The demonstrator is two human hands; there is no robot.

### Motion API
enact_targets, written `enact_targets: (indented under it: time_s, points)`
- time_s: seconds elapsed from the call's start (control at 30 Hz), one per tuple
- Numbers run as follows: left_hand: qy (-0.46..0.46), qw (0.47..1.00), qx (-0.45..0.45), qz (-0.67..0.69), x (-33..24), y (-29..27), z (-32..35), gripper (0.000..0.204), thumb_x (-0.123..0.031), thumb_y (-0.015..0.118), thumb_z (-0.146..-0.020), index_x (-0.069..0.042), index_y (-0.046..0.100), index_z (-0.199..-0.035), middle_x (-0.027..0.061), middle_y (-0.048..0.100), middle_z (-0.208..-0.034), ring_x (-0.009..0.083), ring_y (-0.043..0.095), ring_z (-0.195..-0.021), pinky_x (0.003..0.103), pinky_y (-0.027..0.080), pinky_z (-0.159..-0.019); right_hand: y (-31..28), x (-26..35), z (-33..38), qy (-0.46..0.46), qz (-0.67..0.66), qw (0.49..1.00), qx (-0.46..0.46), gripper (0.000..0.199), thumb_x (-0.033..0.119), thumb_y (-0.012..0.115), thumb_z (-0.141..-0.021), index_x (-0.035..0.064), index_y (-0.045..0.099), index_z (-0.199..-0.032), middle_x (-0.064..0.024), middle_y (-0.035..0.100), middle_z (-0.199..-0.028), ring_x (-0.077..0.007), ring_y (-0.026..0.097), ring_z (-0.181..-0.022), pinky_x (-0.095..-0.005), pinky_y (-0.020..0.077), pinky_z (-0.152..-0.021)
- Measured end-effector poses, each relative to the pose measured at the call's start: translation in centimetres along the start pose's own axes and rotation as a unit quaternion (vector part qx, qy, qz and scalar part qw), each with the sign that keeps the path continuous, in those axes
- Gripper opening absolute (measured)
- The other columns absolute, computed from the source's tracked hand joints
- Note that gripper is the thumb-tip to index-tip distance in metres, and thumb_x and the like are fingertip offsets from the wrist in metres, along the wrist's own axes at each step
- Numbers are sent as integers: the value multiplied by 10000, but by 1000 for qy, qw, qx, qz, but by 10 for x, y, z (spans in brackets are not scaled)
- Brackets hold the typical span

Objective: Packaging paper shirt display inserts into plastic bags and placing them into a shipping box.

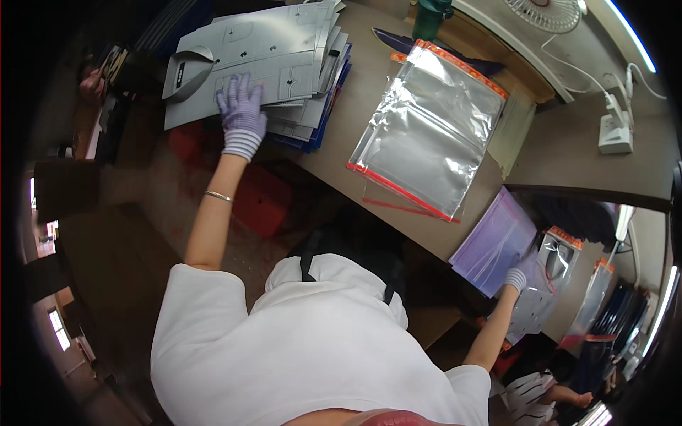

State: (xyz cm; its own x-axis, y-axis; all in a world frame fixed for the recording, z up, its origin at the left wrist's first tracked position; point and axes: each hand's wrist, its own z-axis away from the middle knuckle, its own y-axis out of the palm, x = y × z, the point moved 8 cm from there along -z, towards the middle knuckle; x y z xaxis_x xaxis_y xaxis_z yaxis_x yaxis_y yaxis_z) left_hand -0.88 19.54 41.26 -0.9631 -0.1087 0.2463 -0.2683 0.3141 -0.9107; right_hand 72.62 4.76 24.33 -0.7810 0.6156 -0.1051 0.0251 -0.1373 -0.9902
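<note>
My left hand (pixel 241 113), in a purple glove with a striped cuff, lies with fingers spread on a stack of grey folder-like sheets (pixel 273 42). The top sheet has dark cut-outs and a curved grey flap (pixel 190 71) with a dark slot at its left end. Blue sheets (pixel 334 106) show at the stack's lower edge. My right hand (pixel 523 272), gloved alike, reaches to the far right beside a pile of purple plastic-covered sheets (pixel 492 238) and a grey sheet with dark marks (pixel 533 312). Its fingers blend into the purple, so their grip is unclear.
Clear plastic bags (pixel 433 128) with red and orange edges are piled mid-table (pixel 334 167). Behind them stands a green cup (pixel 430 20). A fan (pixel 547 13) and a power strip (pixel 615 135) are at the back. Another person (pixel 533 390) is at lower right.
</note>
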Motion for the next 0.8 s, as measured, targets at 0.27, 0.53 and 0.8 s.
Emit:
enact_targets:
  time_s: [0.27,0.53,0.8]
  points:
    - [237,963,-98,82,14,-81,-8,288,-51,567,-742,-172,633,-995,-17,559,-1163,218,380,-1227,492,135,-1061,9,206,137,-206,-503,796,266,435,352,423,-911,3,477,-1166,-151,551,-1141,-260,555,-998,-339,445,-850]
    - [293,867,-232,329,-44,-231,4,232,-187,651,-750,-312,635,-946,-132,626,-1031,144,471,-1156,466,57,-1063,-134,383,266,-192,-776,110,591,646,519,389,-876,2,356,-1263,-184,526,-1126,-313,549,-1003,-434,427,-882]
    - [557,685,-236,405,-173,-202,98,245,-243,663,-721,-221,636,-963,-86,585,-1118,117,485,-1061,453,197,-1052,-132,152,234,39,-921,354,160,587,284,702,-702,9,469,-1165,-112,559,-1069,-247,545,-991,-369,451,-870]
